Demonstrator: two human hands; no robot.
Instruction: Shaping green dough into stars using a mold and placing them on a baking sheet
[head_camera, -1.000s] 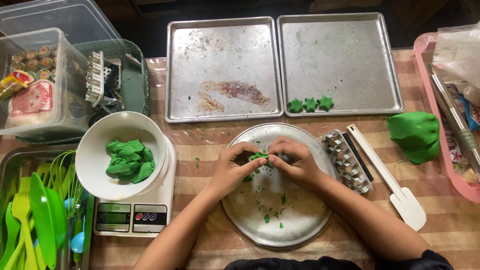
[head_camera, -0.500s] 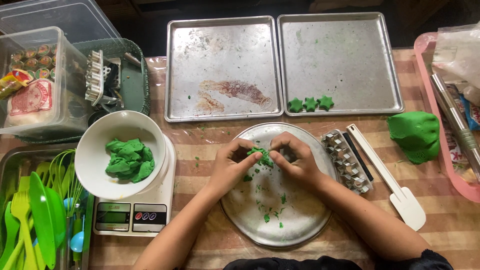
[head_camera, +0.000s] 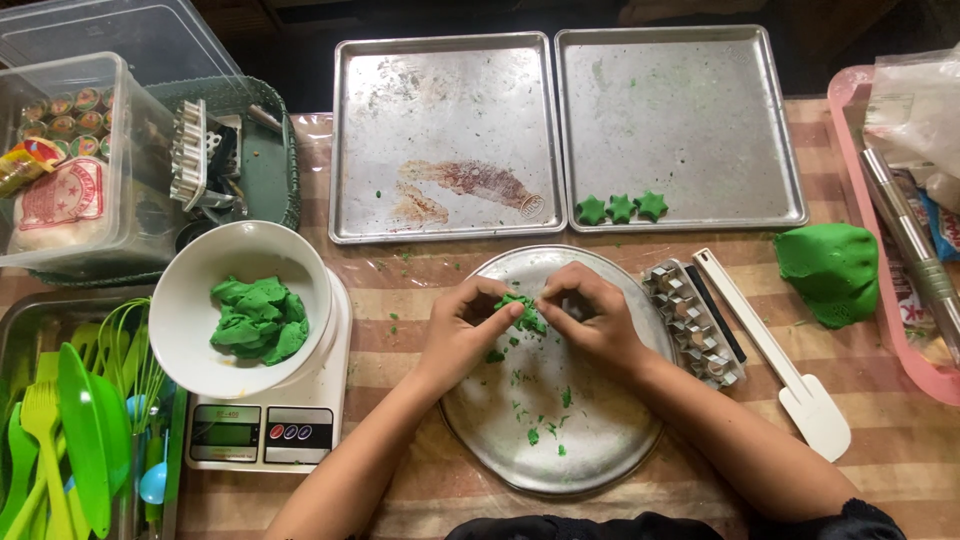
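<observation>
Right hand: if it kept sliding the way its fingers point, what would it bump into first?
The right hand points left across the round metal plate. It would probably meet the small green dough piece pinched at its fingertips first, then the left hand just beyond.

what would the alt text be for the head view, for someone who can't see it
Seen from above, a left hand and a right hand pinch a small piece of green dough over a round metal plate. Three green dough stars sit on a baking tray, and a white bowl of dough stands on a kitchen scale.
</observation>
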